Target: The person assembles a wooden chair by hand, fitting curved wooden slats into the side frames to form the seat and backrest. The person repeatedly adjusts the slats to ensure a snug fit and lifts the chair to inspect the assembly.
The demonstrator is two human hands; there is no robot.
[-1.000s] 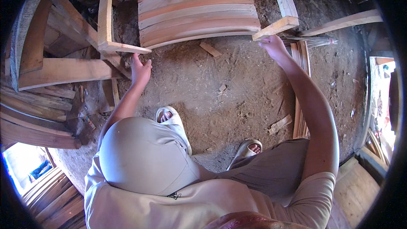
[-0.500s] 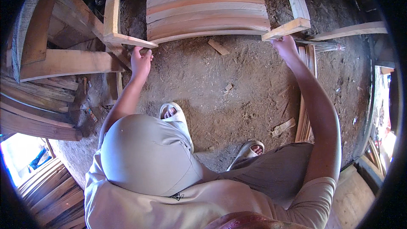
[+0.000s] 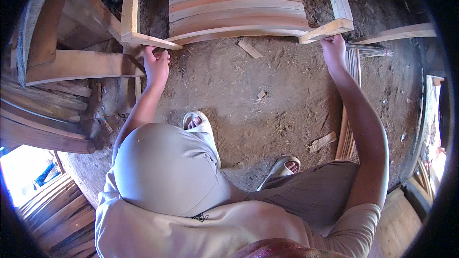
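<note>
In front of me stands a bench-like wooden frame with a slatted panel [image 3: 239,7] in its middle. Short rails jut from its two sides: a left rail [image 3: 155,42] and a right rail [image 3: 330,29]. My left hand [image 3: 157,69] is just below the left rail, fingers loosely bent and apart, one fingertip up against the wood. Beneath the end of the right rail, my right hand [image 3: 334,53] is closed on the frame, its fingertips hidden by the wood.
Planks and timber pieces [image 3: 81,64] stack up on the left. Long thin strips [image 3: 348,129] lie on the dirt floor at right, near a bundle of thin rods [image 3: 373,51]. Wood scraps [image 3: 322,141] lie near my sandalled feet. More boards [image 3: 62,215] sit at lower left.
My left hand has shifted slightly left along its rail, its fingers more spread. The right hand has moved slightly right. The whole view has shifted a little; the frame stays put on the floor.
</note>
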